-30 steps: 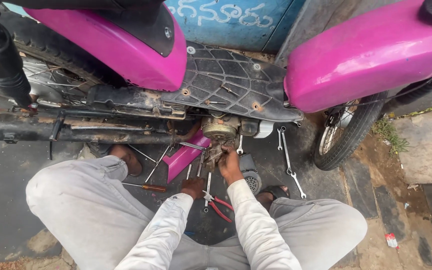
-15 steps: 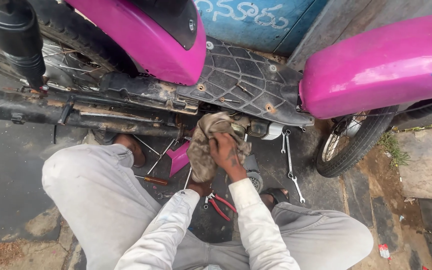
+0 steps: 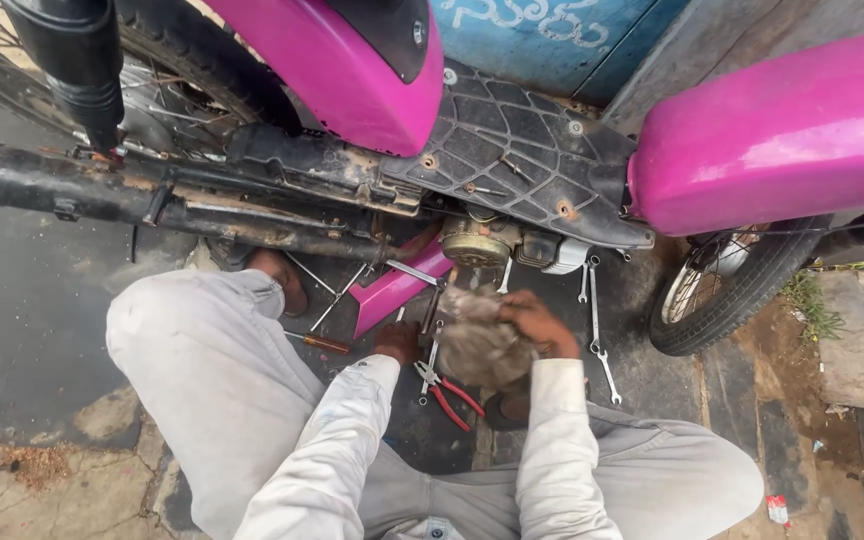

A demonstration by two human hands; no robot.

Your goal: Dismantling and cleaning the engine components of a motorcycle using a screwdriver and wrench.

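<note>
Dark, oily pavement beneath a magenta moped, spanners and red-handled pliers scattered near the knees. Right hand now clenched around a grey rag, pulled down and away from the engine part it covered half a second ago. Left hand low beside the rag, curled, grip unclear.

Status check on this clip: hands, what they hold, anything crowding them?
Right hand gripping grey rag. Left hand low beside it, grip unclear. Red-handled pliers, spanners close by.
</note>
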